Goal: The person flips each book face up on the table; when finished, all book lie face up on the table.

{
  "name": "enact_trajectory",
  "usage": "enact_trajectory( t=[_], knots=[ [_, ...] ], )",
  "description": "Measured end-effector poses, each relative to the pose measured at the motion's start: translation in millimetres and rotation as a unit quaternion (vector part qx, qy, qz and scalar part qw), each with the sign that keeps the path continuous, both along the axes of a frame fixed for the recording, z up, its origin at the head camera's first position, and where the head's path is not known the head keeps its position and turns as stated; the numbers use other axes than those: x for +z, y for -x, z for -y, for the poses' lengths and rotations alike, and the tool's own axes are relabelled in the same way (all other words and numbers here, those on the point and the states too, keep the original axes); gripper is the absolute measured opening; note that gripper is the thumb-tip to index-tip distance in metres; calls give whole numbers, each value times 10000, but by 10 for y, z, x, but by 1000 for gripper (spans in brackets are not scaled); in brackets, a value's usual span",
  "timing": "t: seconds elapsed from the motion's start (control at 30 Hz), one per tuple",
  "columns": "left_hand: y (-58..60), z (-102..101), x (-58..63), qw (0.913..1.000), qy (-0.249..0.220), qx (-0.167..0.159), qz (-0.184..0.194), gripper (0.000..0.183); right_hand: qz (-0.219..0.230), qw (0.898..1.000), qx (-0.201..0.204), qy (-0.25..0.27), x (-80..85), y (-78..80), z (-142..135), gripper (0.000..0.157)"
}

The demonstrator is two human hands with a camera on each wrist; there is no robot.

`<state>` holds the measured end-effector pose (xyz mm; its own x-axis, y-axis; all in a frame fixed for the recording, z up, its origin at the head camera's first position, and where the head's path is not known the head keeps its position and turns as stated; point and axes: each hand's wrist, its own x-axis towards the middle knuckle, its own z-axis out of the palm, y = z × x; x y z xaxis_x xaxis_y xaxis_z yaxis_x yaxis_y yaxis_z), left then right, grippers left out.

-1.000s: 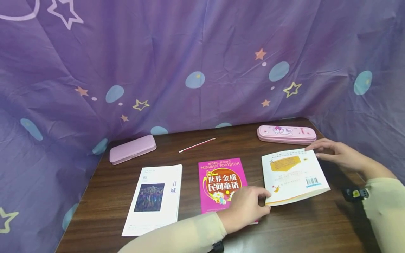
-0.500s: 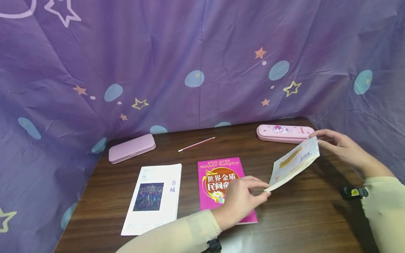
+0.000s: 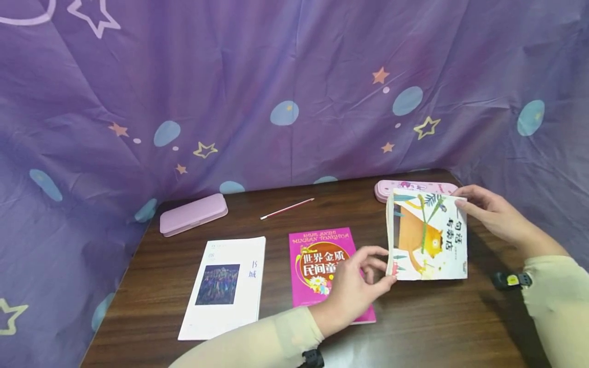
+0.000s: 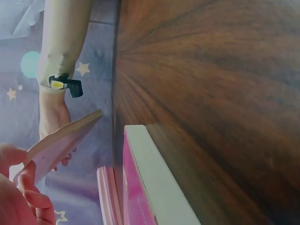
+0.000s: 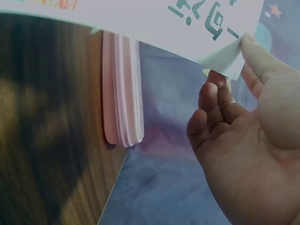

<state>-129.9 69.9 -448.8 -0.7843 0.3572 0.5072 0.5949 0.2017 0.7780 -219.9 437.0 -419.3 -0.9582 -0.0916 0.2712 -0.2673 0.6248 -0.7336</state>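
Note:
A white paperback book point(image 3: 432, 235), its cover showing an orange cartoon animal, is held up tilted over the right side of the table. My left hand point(image 3: 349, 291) pinches its lower left corner between thumb and fingers. At the upper right corner my right hand point(image 3: 499, 217) pinches it, thumb on the front cover. In the right wrist view the cover point(image 5: 122, 21) bends slightly at that thumb. Under my left forearm and hand lies a magenta book point(image 3: 303, 294), partly hidden. The left wrist view shows the raised book point(image 4: 65, 145) edge-on, above the table.
A white book point(image 3: 225, 322) with a dark picture lies on the left of the wooden table point(image 3: 437, 327). Behind it is a plain pink case point(image 3: 193, 213). A red-and-white pencil point(image 3: 287, 209) lies centre back. A rabbit-print pencil case point(image 3: 382, 190) is partly behind the raised book.
The held book has turned over from its back cover with barcode to its front cover. Both hands keep hold of it; the other things stay where they were.

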Motion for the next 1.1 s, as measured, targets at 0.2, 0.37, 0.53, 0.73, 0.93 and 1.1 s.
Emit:
enact_trajectory(
  t=[0.2,0.37,0.53,0.73,0.93,1.1],
  knots=[
    [6,-2,-45,9999,-40,90,119,46,266,9980,-36,-565,-82,-3,-51,26],
    [37,5,-68,9989,138,311,338,42,315,9966,139,-745,-131,12,-74,29],
    [79,26,-102,9929,493,396,1009,41,484,9932,306,-1009,-169,16,-124,28],
    [99,2,-143,9836,1309,206,1224,35,851,9856,387,-1408,-251,11,-152,24],
    [74,-25,-194,9729,2011,143,1132,23,1166,9786,556,-1603,-301,19,-121,22],
    [62,-60,-191,9643,2480,66,926,19,1343,9733,664,-1737,-314,23,-71,25]
  ],
)
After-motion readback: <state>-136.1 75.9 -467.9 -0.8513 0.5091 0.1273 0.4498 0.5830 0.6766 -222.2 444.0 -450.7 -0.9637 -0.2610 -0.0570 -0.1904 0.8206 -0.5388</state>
